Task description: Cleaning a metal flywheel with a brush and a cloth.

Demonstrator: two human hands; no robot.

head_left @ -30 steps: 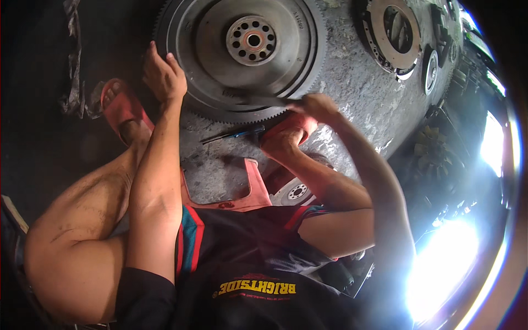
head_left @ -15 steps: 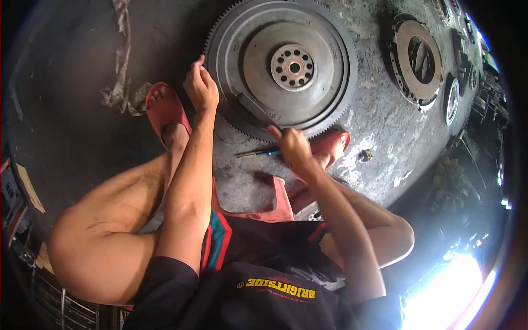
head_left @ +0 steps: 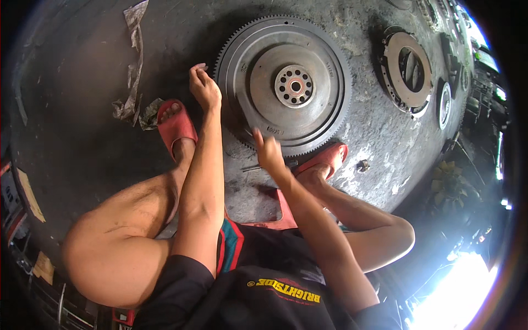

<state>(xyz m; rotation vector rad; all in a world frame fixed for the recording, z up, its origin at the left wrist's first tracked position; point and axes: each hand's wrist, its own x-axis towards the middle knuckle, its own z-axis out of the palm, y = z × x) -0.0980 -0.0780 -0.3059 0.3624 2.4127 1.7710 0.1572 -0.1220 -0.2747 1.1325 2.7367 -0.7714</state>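
A large grey toothed flywheel lies flat before me, with a pale hub and a ring of holes at its centre. My left hand is at its left rim, fingers curled against the edge, the contact partly hidden. My right hand, blurred, is closed on a dark elongated tool angled over the flywheel's lower-left face. A thin dark tool lies on the floor below the rim.
My feet in red slippers flank the flywheel. A clutch plate and grey discs lie right; crumpled paper lies upper left. A pink plastic piece is under me, a small part right, dark machinery along the right edge.
My right hand has swung leftward along the lower rim with the dark tool. My left hand remains at the left rim. The whole view has shifted, the flywheel now sitting lower in it.
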